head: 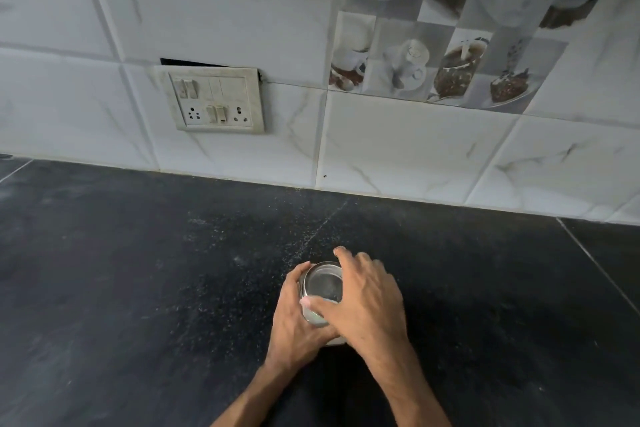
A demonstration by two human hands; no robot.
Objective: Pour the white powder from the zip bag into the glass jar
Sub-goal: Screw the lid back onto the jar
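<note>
The glass jar point(322, 282) stands on the black counter point(138, 288) near the front middle, with a shiny metal lid or rim at its top and white powder showing low in its body. My left hand point(294, 319) wraps around the jar's left side. My right hand point(363, 302) lies over the top right of the jar, thumb and fingers curled round the metal lid. No zip bag is in view.
White specks of powder are scattered over the counter to the left of and behind the jar. A tiled wall runs along the back, with a switch and socket plate point(216, 100) at the left and a picture tile point(433, 55) at the right.
</note>
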